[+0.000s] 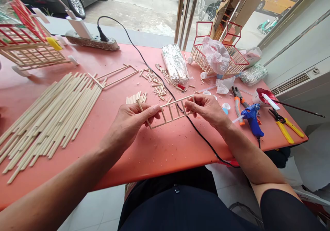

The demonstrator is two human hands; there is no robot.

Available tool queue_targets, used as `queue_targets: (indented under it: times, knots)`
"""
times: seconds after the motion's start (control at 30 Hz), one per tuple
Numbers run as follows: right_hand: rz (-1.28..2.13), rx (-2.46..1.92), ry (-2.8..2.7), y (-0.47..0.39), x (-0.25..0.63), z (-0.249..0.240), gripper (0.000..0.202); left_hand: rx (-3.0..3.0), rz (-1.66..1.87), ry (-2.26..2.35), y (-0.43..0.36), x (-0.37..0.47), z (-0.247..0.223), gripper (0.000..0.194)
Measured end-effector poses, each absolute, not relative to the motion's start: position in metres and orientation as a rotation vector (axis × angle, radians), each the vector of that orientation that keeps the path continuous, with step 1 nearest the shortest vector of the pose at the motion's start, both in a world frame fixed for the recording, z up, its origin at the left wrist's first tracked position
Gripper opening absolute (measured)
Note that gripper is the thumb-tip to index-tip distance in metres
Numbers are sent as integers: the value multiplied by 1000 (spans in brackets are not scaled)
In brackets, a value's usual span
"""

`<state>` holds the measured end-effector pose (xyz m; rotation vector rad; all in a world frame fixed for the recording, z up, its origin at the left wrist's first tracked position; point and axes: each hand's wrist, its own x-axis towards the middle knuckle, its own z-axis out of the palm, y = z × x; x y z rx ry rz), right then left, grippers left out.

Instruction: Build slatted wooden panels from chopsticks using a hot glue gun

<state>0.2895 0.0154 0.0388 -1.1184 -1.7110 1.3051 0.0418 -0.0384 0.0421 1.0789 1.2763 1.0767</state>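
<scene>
Between my two hands hangs a small ladder-like frame of wooden sticks (171,113), held just above the table. My left hand (139,116) pinches its left end, fingers closed around the end sticks. At the right end, my right hand (199,107) grips the frame between thumb and fingers. Short cut sticks (136,97) lie in a row behind my left hand. Beyond them rests a rectangular stick frame (121,76). A blue glue gun (254,119) lies to the right of my right hand.
Long wooden sticks (54,114) cover the table's left side. A black cable (144,59) crosses the middle from a power strip (92,40). Pliers (238,104), yellow-handled cutters (286,126) and a stick basket (203,61) stand or lie at right. Another stick model (33,49) stands far left.
</scene>
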Motion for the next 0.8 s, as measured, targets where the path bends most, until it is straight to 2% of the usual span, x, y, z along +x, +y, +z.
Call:
queue_targets:
  times: [0.33, 0.8]
  knots:
    - [1321, -1108, -1692, 16, 290, 38, 45, 1122, 1037, 1303, -36, 39, 41, 37]
    - [1263, -1109, -1674, 16, 290, 37, 51, 1168, 1116, 1427, -43, 39, 51, 25]
